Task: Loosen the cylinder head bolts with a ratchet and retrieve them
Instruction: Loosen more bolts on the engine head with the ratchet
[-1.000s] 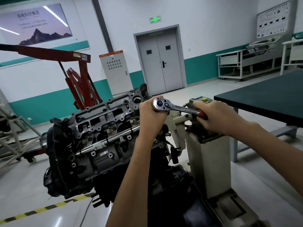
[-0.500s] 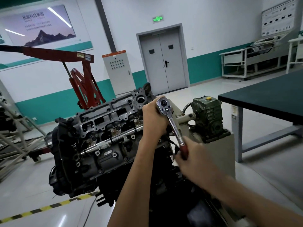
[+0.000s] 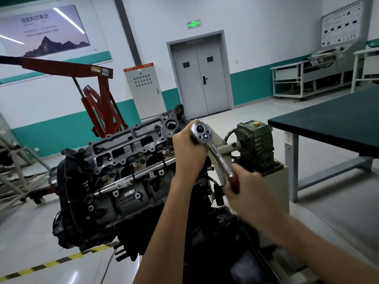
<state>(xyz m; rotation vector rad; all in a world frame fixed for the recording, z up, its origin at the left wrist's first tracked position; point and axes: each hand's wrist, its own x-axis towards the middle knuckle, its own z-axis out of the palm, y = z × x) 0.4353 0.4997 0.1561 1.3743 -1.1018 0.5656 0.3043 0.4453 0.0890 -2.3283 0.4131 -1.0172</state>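
The right grip [image 3: 252, 189] is wrapped around the red handle of the chrome ratchet [image 3: 215, 152]. The left grip [image 3: 188, 148] clasps its round head at the right end of the grey cast-metal cylinder head [image 3: 131, 144]. Glossy pale floor [image 3: 41, 232] below, red hoist [image 3: 102, 103] behind.

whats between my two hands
Only the ratchet's chrome shank, from the left hand at its head to the right hand on the red grip; head view.
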